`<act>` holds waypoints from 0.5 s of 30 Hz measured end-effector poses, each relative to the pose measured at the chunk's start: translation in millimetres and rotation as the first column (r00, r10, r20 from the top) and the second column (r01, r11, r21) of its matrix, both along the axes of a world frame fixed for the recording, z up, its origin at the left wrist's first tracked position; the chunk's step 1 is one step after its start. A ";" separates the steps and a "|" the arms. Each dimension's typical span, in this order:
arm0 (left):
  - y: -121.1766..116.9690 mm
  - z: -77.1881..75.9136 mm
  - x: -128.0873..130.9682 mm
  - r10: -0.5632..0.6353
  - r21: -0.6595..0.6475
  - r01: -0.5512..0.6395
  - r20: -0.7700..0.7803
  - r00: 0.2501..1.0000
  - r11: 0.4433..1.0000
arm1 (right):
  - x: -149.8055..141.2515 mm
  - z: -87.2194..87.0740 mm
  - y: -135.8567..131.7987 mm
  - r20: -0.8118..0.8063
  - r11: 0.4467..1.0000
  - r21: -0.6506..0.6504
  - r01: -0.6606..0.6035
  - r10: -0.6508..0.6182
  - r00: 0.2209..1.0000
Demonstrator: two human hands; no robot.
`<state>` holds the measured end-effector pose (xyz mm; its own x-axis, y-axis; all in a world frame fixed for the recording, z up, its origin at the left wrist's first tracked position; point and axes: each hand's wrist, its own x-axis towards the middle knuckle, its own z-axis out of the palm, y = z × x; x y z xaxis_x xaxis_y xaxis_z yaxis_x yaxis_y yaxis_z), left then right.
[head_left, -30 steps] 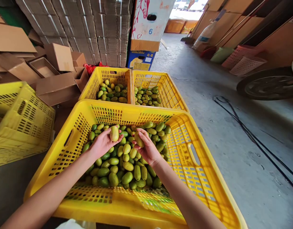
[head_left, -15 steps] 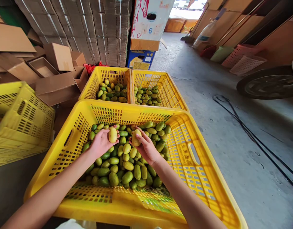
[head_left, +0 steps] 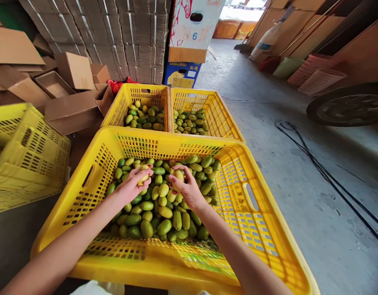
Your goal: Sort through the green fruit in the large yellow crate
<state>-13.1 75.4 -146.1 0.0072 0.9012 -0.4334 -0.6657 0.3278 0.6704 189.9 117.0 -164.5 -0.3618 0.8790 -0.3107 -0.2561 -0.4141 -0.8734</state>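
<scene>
- Perforated plastic crate [head_left: 164,272] backed by two rear crates [head_left: 227,119]
- Cardboard boxes [head_left: 72,110] heaped at left
- Smooth oval green fruits [head_left: 164,227] piled in crate
- Pale fruits [head_left: 178,175] gripped by both hands [head_left: 191,190], one each

Before the person stands the front crate [head_left: 136,273], with fruit [head_left: 164,212] in it. Over that fruit are the left hand [head_left: 132,185], around one piece [head_left: 143,179], and the right hand [head_left: 191,191], around another piece [head_left: 178,175]. Behind sit the rear left crate [head_left: 115,110] and rear right crate [head_left: 221,116], side by side, both holding fruit. To the left is a side crate [head_left: 43,155], boxes [head_left: 70,110] behind it. To the right, a cable [head_left: 317,164] lies on the floor [head_left: 278,188].
</scene>
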 end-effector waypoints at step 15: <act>-2.0 3.4 4.0 -0.019 0.017 0.020 -0.027 0.999 1.000 | 0.5 -0.9 0.4 -0.052 0.985 -0.174 0.001 -0.010 0.999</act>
<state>-9.2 73.4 -142.7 0.0133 0.9082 -0.4183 -0.6408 0.3289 0.6937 190.5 117.4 -165.4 -0.3766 0.8156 -0.4394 -0.3023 -0.5565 -0.7739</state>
